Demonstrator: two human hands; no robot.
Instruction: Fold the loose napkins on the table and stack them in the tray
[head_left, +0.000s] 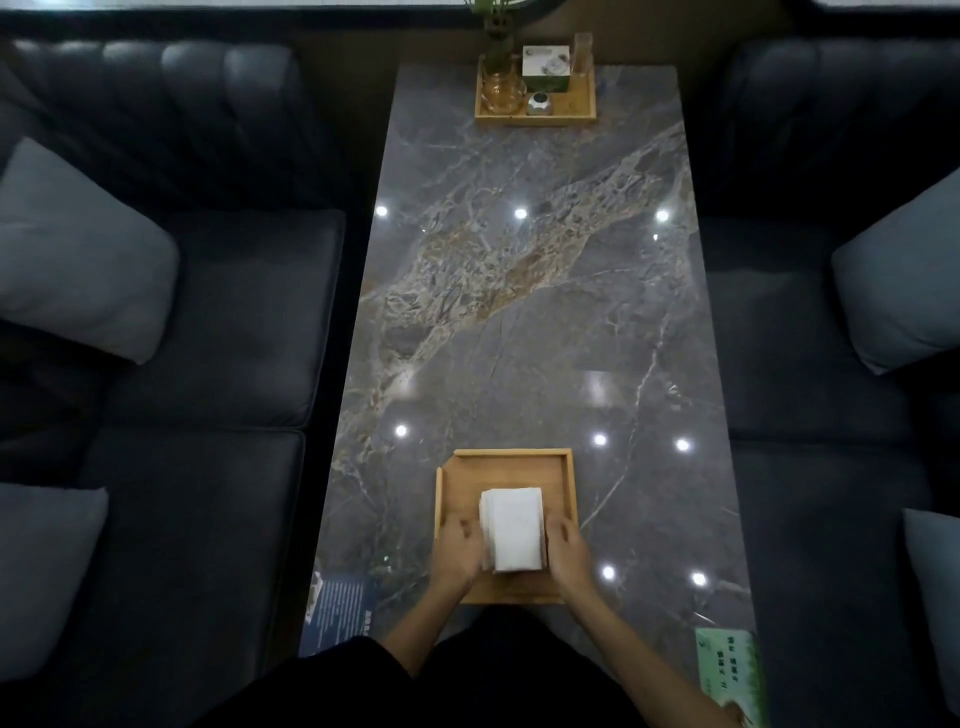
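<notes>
A stack of folded white napkins (513, 529) sits in the near half of a square wooden tray (506, 470) at the near end of the marble table (519, 291). My left hand (457, 551) presses against the stack's left side and my right hand (569, 551) against its right side, so the stack is held between them. I see no loose napkins on the table top.
A green tissue pack (730, 670) lies at the near right corner and a blue leaflet (337, 605) at the near left edge. A second wooden tray (535, 118) with a glass vase, a box and a bell stands at the far end. Dark sofas with grey cushions flank the table.
</notes>
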